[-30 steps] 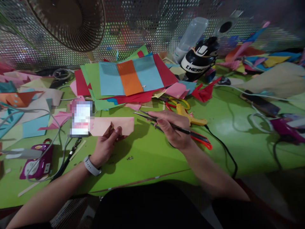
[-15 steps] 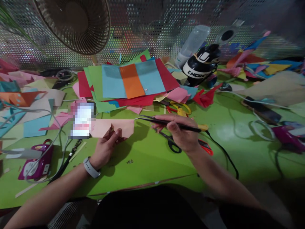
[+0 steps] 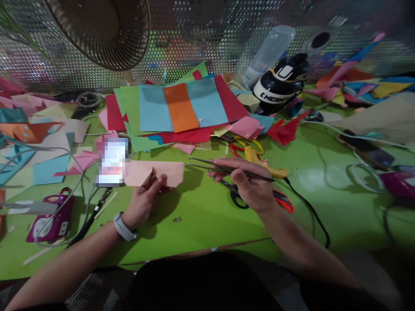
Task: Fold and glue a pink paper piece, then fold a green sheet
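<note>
Between the thumb and fingers of my left hand (image 3: 147,201) is a folded piece of pale pink paper (image 3: 171,172), held above the green table (image 3: 207,233). A notch shows in its lower edge by my thumb. My right hand (image 3: 249,183) grips dark tweezers (image 3: 223,166) with thin curved tips pointing left. The tips stand slightly apart from each other and just off the paper's right end. Black-handled scissors (image 3: 239,198) lie under my right hand, beside an orange-red cutter (image 3: 283,201) and a yellow tool with a black cord (image 3: 279,172).
A phone (image 3: 113,162) with a blurred screen adjoins the paper's left end. Stacked coloured sheets (image 3: 152,108), a black bottle (image 3: 280,86) and a fan (image 3: 103,30) stand behind. Cables, a purple device (image 3: 53,216) and paper scraps lie at left. Yellow-handled pliers (image 3: 256,144) lie beyond my right hand.
The tweezers have come away from the paper's right edge, moving slightly right, and their tips have parted. My left hand and the paper stay nearly in place.
</note>
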`<control>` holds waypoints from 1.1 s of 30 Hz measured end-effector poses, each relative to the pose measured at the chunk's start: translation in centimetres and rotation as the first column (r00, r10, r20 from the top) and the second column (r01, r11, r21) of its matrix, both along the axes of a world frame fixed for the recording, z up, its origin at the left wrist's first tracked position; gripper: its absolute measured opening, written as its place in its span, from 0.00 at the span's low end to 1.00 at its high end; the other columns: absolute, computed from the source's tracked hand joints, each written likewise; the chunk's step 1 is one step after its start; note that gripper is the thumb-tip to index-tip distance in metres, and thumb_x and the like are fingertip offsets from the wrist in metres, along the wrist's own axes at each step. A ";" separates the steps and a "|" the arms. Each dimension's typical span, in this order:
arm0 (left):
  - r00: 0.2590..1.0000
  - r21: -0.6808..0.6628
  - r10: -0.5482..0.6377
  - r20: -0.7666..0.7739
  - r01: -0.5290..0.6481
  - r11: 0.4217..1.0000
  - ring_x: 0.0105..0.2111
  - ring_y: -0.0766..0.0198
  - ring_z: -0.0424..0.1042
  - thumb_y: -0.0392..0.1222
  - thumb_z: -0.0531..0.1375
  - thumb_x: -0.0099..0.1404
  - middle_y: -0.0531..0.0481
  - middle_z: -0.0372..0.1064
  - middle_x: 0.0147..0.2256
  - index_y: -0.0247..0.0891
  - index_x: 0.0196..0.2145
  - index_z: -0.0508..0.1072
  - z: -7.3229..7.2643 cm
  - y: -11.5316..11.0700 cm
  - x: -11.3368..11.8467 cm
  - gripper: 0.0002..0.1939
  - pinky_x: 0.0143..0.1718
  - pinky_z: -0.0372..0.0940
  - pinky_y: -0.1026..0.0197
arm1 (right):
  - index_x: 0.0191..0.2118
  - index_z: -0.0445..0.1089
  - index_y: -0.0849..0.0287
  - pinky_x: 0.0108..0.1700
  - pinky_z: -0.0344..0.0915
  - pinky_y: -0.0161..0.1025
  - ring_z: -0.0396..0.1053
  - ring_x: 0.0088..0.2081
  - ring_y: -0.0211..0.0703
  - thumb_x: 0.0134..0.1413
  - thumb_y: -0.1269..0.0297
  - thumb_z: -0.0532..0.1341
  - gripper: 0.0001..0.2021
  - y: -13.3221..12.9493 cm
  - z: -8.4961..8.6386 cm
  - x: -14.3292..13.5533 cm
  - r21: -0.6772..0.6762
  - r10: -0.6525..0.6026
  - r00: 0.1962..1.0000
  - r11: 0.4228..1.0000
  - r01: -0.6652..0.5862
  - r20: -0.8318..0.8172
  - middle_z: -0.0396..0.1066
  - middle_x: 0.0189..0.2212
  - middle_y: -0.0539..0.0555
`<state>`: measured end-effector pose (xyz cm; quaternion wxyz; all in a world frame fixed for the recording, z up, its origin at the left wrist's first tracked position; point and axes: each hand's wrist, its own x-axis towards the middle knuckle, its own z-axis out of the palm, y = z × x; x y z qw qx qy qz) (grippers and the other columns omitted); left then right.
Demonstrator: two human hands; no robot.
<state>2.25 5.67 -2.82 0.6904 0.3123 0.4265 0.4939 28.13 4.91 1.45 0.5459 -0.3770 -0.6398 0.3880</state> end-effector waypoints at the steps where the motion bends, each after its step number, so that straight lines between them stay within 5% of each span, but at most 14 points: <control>1: 1.000 0.000 -0.006 0.003 0.006 1.000 0.33 0.69 0.74 0.42 0.70 0.58 0.55 0.73 0.34 0.41 0.38 0.76 0.0 0.0 0.0 0.10 0.40 0.74 0.63 | 0.49 0.77 0.48 0.32 0.77 0.38 0.78 0.34 0.41 0.64 0.53 0.60 0.14 0.0 -0.1 0.1 0.019 -0.008 1.000 1.000 0.008 0.005 0.79 0.39 0.53; 7: 1.000 0.016 -0.006 0.012 0.005 1.000 0.32 0.69 0.73 0.41 0.70 0.58 0.56 0.71 0.32 0.40 0.37 0.76 0.0 0.0 -0.1 0.10 0.41 0.74 0.62 | 0.44 0.79 0.55 0.32 0.79 0.41 0.80 0.32 0.45 0.60 0.47 0.61 0.18 0.1 0.2 -0.2 -0.139 -0.029 0.989 0.990 0.009 -0.145 0.81 0.34 0.55; 13: 1.000 -0.009 0.004 0.007 -0.004 1.000 0.33 0.68 0.73 0.42 0.71 0.57 0.54 0.73 0.34 0.39 0.36 0.76 0.3 0.0 0.1 0.11 0.40 0.73 0.62 | 0.38 0.79 0.54 0.34 0.80 0.40 0.80 0.35 0.46 0.44 0.60 0.74 0.13 0.4 0.6 -0.8 -0.360 -0.019 0.964 0.929 -0.080 -0.265 0.81 0.33 0.52; 19: 1.000 -0.013 -0.009 0.011 0.009 1.000 0.32 0.69 0.73 0.42 0.71 0.57 0.54 0.72 0.32 0.39 0.36 0.76 0.0 0.0 -0.1 0.10 0.40 0.73 0.62 | 0.38 0.79 0.55 0.32 0.79 0.38 0.80 0.32 0.45 0.49 0.55 0.72 0.12 0.0 0.4 -1.0 -0.246 -0.090 0.975 0.968 0.039 -0.203 0.81 0.33 0.52; 28: 1.000 -0.014 0.025 0.005 -0.025 1.000 0.34 0.67 0.74 0.43 0.72 0.54 0.54 0.73 0.33 0.39 0.35 0.75 0.8 0.0 0.6 0.13 0.38 0.73 0.62 | 0.44 0.79 0.52 0.43 0.80 0.42 0.80 0.39 0.46 0.49 0.65 0.72 0.14 -0.1 0.4 -1.2 -0.258 0.039 0.990 0.963 -0.074 -0.138 0.81 0.38 0.51; 33: 0.999 0.002 0.003 -0.033 -0.003 1.000 0.32 0.68 0.74 0.43 0.70 0.57 0.53 0.74 0.35 0.39 0.36 0.75 0.7 -0.1 0.3 0.12 0.37 0.73 0.63 | 0.49 0.76 0.44 0.47 0.79 0.43 0.79 0.43 0.44 0.53 0.72 0.68 0.19 -0.6 0.3 -0.8 0.131 -0.056 0.987 0.991 0.036 0.149 0.79 0.44 0.48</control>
